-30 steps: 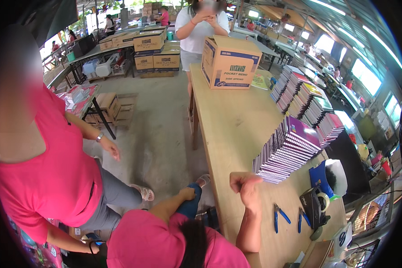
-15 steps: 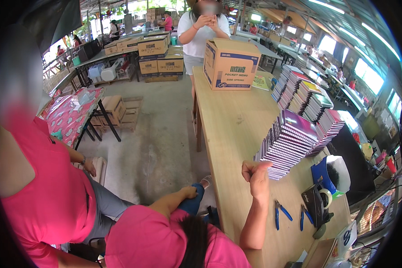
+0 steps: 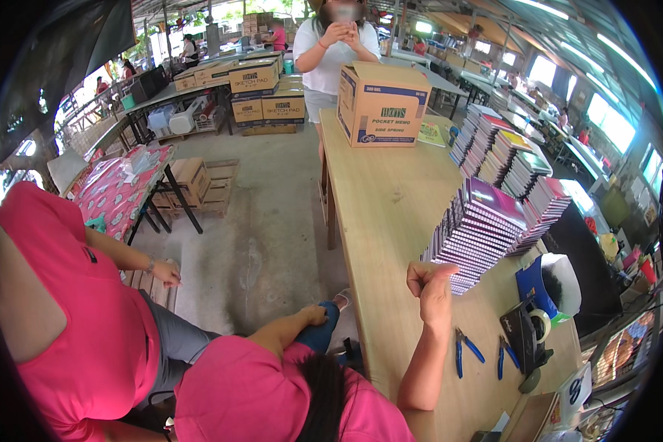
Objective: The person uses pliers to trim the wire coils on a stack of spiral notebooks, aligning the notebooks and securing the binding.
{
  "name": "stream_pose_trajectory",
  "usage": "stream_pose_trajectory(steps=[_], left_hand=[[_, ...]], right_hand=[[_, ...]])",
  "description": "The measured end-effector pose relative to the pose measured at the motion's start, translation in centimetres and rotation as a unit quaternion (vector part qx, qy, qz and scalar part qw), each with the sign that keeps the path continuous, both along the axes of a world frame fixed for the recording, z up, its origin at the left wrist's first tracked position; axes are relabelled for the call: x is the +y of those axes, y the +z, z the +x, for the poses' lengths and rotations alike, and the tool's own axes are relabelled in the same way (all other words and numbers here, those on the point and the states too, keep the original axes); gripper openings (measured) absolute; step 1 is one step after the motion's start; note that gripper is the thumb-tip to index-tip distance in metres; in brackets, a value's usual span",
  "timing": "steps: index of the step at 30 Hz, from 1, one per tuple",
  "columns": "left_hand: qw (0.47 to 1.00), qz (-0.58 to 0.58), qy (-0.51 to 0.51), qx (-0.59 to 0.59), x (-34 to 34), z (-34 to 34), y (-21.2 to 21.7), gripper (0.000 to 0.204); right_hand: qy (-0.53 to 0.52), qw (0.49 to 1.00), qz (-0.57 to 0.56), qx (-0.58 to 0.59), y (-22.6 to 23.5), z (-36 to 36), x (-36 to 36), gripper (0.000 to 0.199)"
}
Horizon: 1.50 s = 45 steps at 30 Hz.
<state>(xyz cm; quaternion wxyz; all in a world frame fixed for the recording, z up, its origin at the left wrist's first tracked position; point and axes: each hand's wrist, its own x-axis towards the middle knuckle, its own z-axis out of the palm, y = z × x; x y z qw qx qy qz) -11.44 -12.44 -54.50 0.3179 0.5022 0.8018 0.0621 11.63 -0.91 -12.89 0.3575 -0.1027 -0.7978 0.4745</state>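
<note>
Right hand (image 3: 429, 286) raised over the wooden table (image 3: 390, 199), fingers curled into a loose fist, apparently empty, beside the spiral notebook stack (image 3: 473, 232); left hand (image 3: 315, 315) rests on the knee, holding nothing.

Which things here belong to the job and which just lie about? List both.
Likely the job: row of purple spiral-bound notebooks beside a co-worker's fist; open brown cardboard box; long wooden table.
Lying about: two blue-handled pliers; black tape dispenser; green booklet.
</note>
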Motion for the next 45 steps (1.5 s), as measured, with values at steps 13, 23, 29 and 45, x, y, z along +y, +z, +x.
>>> stream_pose_trajectory(steps=[13,23,29,45], left_hand=[[0.999,0.000,-0.046,0.024,0.5,-0.9,-1.6,0.045],[0.999,-0.009,-0.035,0.007,0.1,-0.7,-1.5,0.044],[0.978,-0.125,-0.170,0.004,0.1,-2.7,0.7,0.051],[0.651,0.581,-0.043,-0.486,18.1,5.1,39.6,0.068]], right_hand=[[-0.006,1.000,-0.007,0.004,0.0,0.1,0.3,0.082],[-0.002,1.000,-0.021,0.001,-0.3,0.1,0.2,0.080],[0.023,0.961,0.212,-0.175,2.3,3.4,-0.4,0.054],[-0.520,0.847,-0.001,-0.108,-4.3,13.9,2.4,0.034]])
